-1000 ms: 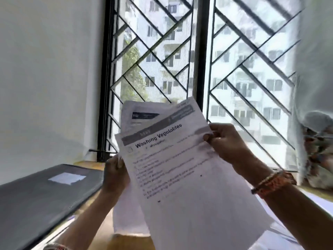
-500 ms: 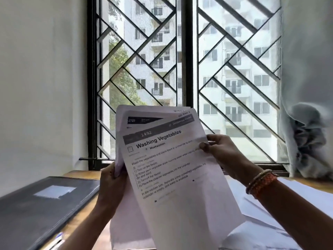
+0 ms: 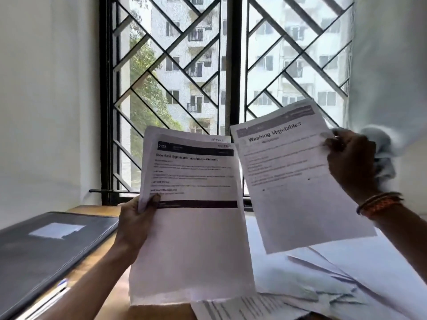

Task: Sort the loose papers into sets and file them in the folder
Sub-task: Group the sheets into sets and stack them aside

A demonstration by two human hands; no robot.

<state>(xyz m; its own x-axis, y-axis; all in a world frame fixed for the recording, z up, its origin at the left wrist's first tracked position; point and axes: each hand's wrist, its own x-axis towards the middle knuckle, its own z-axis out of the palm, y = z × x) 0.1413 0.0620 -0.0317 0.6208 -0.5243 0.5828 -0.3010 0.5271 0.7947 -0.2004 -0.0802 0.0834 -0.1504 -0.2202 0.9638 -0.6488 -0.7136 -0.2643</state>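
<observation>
Pulled apart since a second ago — right hand has drawn the "Washing Vegetables" sheet off to the right, uncovering the stack the left hand grips by thumb at its left edge; right hand pinches its sheet at the upper right edge; sorting step, judging by titles; next likely calls for laying the sheet on a matching pile on the counter; folder lies closed at left; stack's top page reads "2723", roughly "Shoe Rack Organisation" — rest blurred.

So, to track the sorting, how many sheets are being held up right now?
At least 3: the Washing Vegetables sheet alone in the right hand; the Shoe Rack sheet and one behind it in the left hand. More may be hidden.
</observation>
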